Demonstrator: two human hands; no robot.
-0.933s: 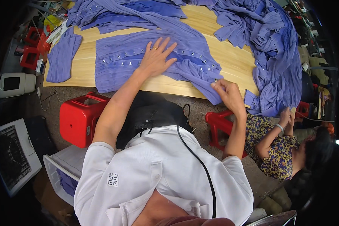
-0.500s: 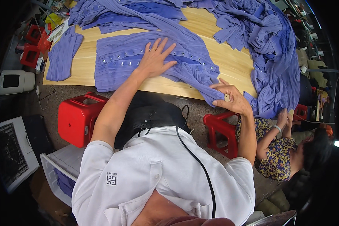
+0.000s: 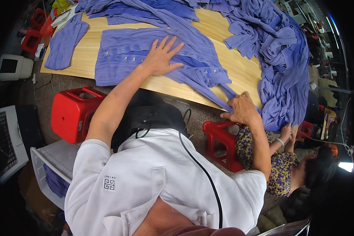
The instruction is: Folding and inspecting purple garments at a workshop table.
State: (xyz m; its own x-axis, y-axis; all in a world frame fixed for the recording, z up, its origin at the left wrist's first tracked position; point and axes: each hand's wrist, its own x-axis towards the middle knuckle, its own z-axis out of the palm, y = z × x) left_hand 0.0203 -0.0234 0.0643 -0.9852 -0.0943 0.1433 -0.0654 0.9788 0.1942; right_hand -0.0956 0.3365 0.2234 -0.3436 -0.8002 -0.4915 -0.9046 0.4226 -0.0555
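A blue-purple crinkled garment (image 3: 118, 39) lies spread on the wooden table (image 3: 240, 72), with two rows of metal fasteners along its opening. My left hand (image 3: 161, 59) rests flat on its middle, fingers spread, a ring on one finger. At the table's near edge, my right hand (image 3: 244, 109) is closed on the garment's narrow right end, which stretches in two taut strips toward the fingers. The fingertips there are partly hidden by the back of the hand.
A folded blue-purple piece (image 3: 67, 43) lies at the table's left end. More garments (image 3: 283, 67) are heaped along the far and right sides. Red stools (image 3: 72, 114) stand below the near edge. At right, a person in a flowered top (image 3: 281, 167) handles the heap's edge.
My right hand has drawn the garment's narrow end a little to the right, and two strips now show stretched there. The left hand keeps its place on the cloth. The view has shifted slightly.
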